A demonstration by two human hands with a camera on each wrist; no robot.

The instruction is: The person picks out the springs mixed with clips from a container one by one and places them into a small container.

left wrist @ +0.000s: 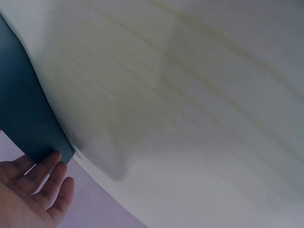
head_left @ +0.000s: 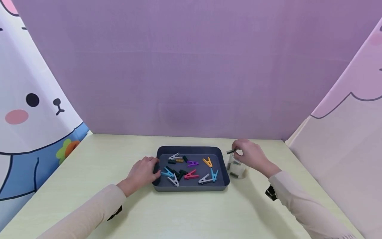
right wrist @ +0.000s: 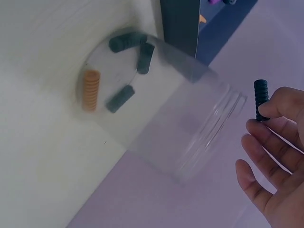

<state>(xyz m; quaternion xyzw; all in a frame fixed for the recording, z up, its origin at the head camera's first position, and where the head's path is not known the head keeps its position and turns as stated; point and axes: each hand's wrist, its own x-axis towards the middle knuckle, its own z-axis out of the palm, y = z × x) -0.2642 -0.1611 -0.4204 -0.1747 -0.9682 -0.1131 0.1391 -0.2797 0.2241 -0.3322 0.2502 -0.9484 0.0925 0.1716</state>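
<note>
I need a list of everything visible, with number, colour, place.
Table: 1, pale, below
Backdrop: 1, purple, behind
Cartoon panels: 2, multicoloured, both sides
Tray: 1, dark grey, on table
Clips: 8, three whitish, two blue, red, purple, yellow, in tray
Ribbed pieces: several dark, one orange, in tray
Jar: 1, clear, right of tray
Jar's pieces: 4, three dark, one orange, inside
Held piece: 1, dark, near jar's mouth
Sleeves: 2, beige, foreground
Wrist objects: 2, black, beneath sleeves
Left hand: 1, bare, at tray's left side
Right hand: 1, bare, holding that piece

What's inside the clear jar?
Three dark ribbed pieces and one orange piece, near the base of the jar. Head view: the right hand covers part of it.
</note>
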